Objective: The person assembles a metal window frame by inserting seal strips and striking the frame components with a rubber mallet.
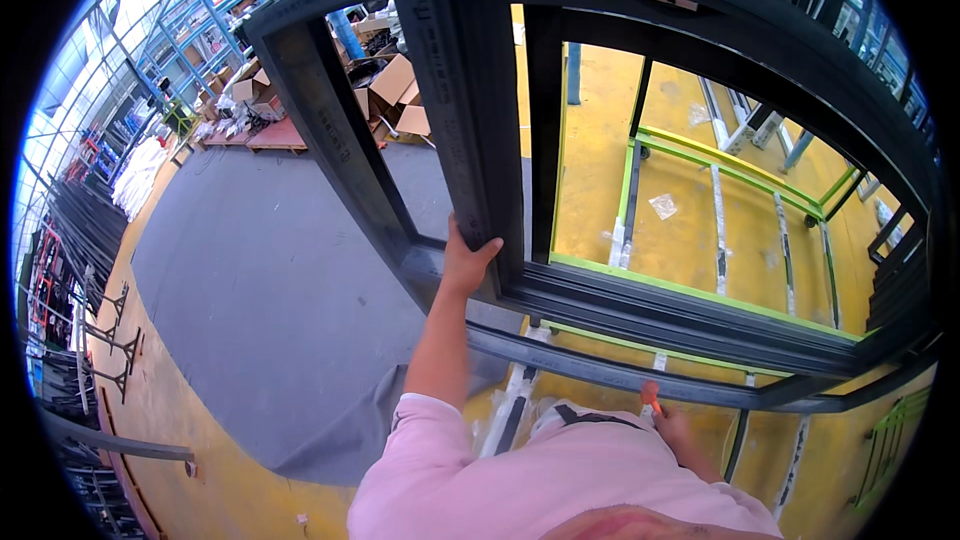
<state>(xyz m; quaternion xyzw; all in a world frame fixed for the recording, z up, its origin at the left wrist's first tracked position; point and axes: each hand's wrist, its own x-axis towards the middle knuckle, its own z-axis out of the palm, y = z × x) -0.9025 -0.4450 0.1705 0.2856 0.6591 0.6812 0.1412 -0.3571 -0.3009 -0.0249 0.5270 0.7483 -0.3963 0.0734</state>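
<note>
A large dark grey window frame (455, 120) stands upright in front of me, with an upright bar dividing it and a long rail across its lower part. My left hand (468, 258) is closed around the lower end of that upright bar, its thumb on the near face; some of its fingers are hidden. Lower and to the right, below the frame's bottom member, my right hand (676, 430) is closed on a small tool with an orange end (651, 396). Its exact kind is unclear.
A bright green wheeled rack (715, 171) with padded bars stands beyond and under the frame. To the left a grey mat (260, 270) covers the yellow floor. Open cardboard boxes (392, 82) lie at the back, and metal stands (122, 348) are at far left.
</note>
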